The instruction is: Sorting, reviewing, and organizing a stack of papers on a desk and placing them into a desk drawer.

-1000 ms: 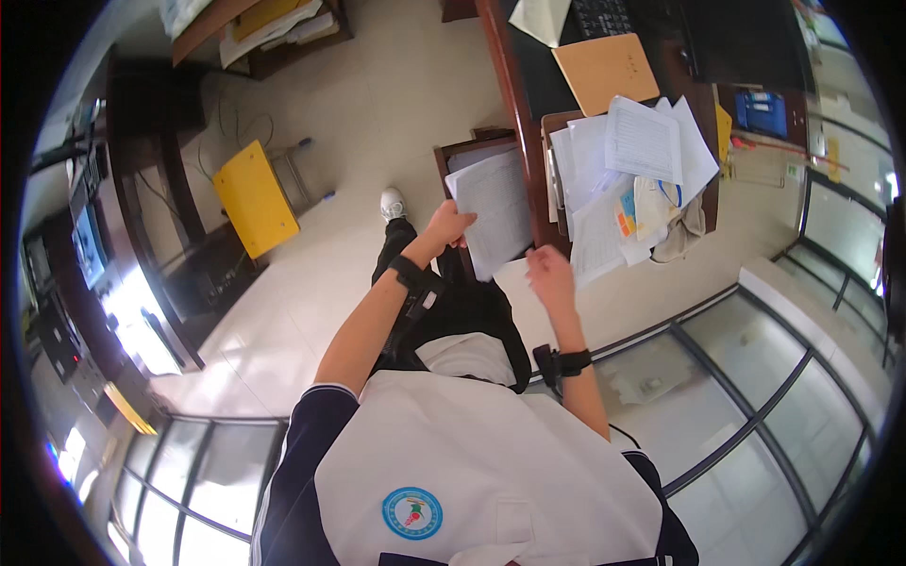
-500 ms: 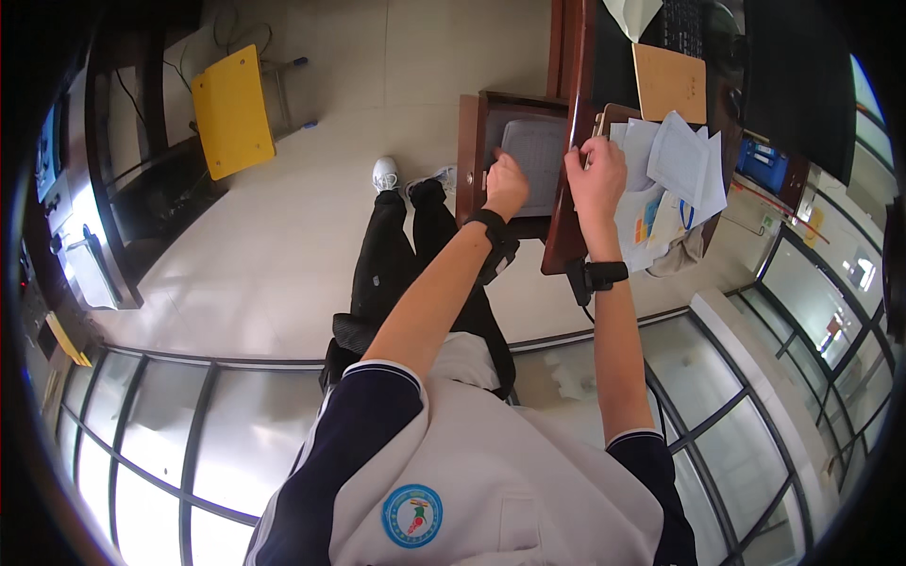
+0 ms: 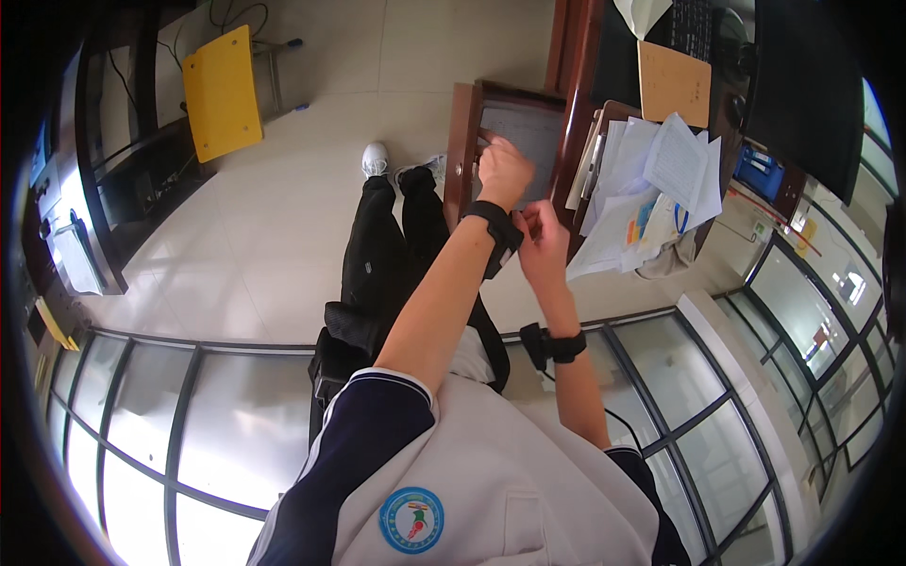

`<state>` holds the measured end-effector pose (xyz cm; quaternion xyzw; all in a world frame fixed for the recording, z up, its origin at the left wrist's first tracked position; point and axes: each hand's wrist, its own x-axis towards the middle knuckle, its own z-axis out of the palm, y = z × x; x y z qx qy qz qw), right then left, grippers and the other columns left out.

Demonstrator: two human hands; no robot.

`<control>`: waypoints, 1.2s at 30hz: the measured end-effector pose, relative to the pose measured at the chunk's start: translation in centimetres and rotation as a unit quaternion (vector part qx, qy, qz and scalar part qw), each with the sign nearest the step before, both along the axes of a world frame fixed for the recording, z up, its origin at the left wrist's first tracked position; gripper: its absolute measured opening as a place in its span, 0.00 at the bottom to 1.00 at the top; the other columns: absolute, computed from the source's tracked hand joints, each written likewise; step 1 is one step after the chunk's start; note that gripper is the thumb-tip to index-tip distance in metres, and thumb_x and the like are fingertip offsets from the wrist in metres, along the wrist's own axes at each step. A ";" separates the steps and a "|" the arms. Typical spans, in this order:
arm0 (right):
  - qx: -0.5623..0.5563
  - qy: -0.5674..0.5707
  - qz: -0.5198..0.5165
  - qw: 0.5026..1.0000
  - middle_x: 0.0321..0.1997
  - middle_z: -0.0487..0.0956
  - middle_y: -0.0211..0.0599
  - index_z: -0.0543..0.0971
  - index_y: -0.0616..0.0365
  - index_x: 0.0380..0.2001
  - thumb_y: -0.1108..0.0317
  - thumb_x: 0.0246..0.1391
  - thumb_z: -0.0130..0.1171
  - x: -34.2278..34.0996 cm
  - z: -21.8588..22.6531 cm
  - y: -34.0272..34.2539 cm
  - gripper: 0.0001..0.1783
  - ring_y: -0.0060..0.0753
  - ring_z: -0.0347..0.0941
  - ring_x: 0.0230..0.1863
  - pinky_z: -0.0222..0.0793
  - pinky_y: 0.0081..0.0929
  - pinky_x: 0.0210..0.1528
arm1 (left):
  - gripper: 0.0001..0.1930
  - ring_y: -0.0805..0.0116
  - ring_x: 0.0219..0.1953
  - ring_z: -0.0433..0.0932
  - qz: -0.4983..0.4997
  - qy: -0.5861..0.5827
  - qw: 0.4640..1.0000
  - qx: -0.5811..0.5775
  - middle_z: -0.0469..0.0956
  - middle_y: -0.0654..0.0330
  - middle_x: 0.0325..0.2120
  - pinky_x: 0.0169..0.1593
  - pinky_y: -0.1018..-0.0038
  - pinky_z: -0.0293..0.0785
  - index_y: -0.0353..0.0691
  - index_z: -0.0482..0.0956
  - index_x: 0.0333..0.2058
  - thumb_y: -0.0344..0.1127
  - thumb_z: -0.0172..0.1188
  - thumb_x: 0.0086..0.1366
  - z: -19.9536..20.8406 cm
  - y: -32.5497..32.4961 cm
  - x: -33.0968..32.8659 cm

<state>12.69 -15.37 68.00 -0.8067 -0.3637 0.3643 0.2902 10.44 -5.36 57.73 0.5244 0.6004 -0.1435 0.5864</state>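
Observation:
A pulled-out brown desk drawer (image 3: 460, 149) holds a stack of printed sheets (image 3: 543, 132). Over this drawer is my left hand (image 3: 507, 173), its index finger stretched toward the inner side of the drawer front; the other fingers are curled and partly hidden. Nothing shows in its grasp. Close beside my left wrist, near the drawer's near corner, my right hand (image 3: 545, 241) has its fingertips drawn together. Whatever they may hold is too small to make out. A black strap device (image 3: 493, 226) is on my left wrist, another (image 3: 557, 347) on my right.
On the desk (image 3: 590, 57), right of the drawer, lie a brown folder (image 3: 616, 111) with loose papers (image 3: 678, 165), a tan notebook (image 3: 673, 85) and a keyboard (image 3: 689, 26). A dark monitor (image 3: 807, 94) stands beyond. A yellow chair (image 3: 224, 94) is at far left; glass panels (image 3: 255, 406) run behind me.
My right hand has left the folder at the desk edge and moved left and nearer, to beside my left wrist. My left hand stays over the drawer. The whole view has shifted slightly.

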 end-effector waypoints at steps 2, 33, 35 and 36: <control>0.004 0.005 -0.016 1.000 0.16 0.68 0.34 0.68 0.61 0.24 0.75 0.47 0.56 -0.3 0.1 -1.7 0.06 0.21 0.63 0.16 0.59 0.18 0.20 | 0.29 0.53 0.44 0.74 0.017 0.005 1.000 -0.011 0.72 0.41 0.41 0.47 0.67 0.70 0.24 0.62 0.47 0.38 0.54 0.49 -0.4 -0.7 -0.2; -0.091 -0.128 -0.204 0.966 0.20 0.74 0.38 0.69 0.58 0.32 0.61 0.41 0.61 13.4 2.3 -7.6 0.17 0.37 0.71 0.25 0.66 0.31 0.29 | 0.15 0.62 0.24 0.78 -0.328 -0.164 0.928 -0.061 0.78 0.51 0.28 0.28 0.69 0.75 0.35 0.74 0.35 0.40 0.52 0.54 7.7 5.7 0.3; -0.073 -0.049 -0.236 0.968 0.22 0.73 0.40 0.69 0.57 0.34 0.62 0.40 0.62 10.7 2.0 -7.9 0.19 0.42 0.71 0.26 0.66 0.35 0.31 | 0.15 0.66 0.21 0.77 -0.266 -0.179 0.941 -0.105 0.77 0.53 0.26 0.25 0.73 0.75 0.35 0.73 0.35 0.41 0.55 0.53 8.8 6.6 2.2; -0.046 -0.080 -0.237 0.967 0.27 0.71 0.43 0.68 0.56 0.36 0.65 0.38 0.63 9.0 1.7 -7.9 0.21 0.45 0.70 0.31 0.66 0.36 0.34 | 0.16 0.71 0.18 0.75 -0.192 -0.193 0.949 -0.158 0.76 0.55 0.24 0.22 0.76 0.74 0.35 0.72 0.34 0.41 0.58 0.51 9.4 6.7 3.2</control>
